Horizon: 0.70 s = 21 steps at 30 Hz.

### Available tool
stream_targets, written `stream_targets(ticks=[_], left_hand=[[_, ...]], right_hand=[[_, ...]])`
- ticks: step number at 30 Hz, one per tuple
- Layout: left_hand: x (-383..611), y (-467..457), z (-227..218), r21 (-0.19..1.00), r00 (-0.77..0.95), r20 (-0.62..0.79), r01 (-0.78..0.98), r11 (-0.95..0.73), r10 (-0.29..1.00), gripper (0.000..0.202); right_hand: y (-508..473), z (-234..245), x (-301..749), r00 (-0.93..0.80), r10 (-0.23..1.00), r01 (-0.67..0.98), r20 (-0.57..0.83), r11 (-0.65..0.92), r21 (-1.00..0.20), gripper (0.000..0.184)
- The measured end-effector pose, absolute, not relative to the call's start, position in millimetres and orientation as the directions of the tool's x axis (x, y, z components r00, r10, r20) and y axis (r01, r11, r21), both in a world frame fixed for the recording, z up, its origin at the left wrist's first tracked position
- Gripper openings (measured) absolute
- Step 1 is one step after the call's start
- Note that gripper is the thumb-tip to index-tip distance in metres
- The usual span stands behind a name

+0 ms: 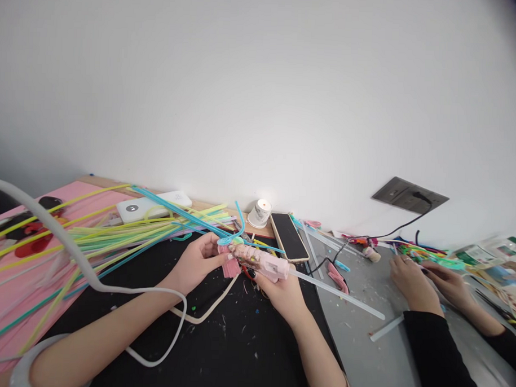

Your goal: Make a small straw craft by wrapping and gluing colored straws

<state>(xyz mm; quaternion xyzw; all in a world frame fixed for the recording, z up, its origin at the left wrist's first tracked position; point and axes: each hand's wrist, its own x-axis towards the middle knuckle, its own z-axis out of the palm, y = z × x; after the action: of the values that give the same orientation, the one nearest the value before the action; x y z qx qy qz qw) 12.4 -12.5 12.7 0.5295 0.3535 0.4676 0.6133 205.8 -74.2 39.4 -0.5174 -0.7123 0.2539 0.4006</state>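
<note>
- While our right hand [280, 287] clamps round the pink glue gun [262, 262], we keep it lying nearly flat, just in front of the black phone [289, 236].
- We see the gun's body as pale pink and speckled, with a clear glue stick [339, 293] running out of its rear, down and to the right of the phone.
- Our left hand [196, 262] pinches a small pink fringed piece [230, 267] at the gun's nozzle end, fingers shut on it, left of the phone.
- We have a blue pipe cleaner [235, 233] curled in a loop just above that pinch.
- Long yellow, green and blue straws [113, 231] fan out well left of the phone.
- A white roll [259, 212] stands just beside the phone's far left corner.
- A co-worker's hands [428, 278] in black sleeves rest on the grey mat [363, 344], well right of the phone.
</note>
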Motion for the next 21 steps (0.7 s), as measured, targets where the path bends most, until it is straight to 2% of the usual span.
stream_targets(ticks=[13, 21], left_hand=[[12.8, -15.3, 6.2, 0.991, 0.276, 0.050, -0.133, -0.013, 0.960, 0.029], [11.5, -14.1, 5.9, 0.995, 0.210, 0.061, -0.095, -0.041, 0.976, 0.028]], right_hand=[[-73.4, 32.0, 204.7, -0.101, 0.961, 0.570, 0.256, 0.267, -0.777, 0.018], [-72.1, 34.3, 206.9, -0.097, 0.954, 0.531, 0.283, 0.290, -0.796, 0.025]])
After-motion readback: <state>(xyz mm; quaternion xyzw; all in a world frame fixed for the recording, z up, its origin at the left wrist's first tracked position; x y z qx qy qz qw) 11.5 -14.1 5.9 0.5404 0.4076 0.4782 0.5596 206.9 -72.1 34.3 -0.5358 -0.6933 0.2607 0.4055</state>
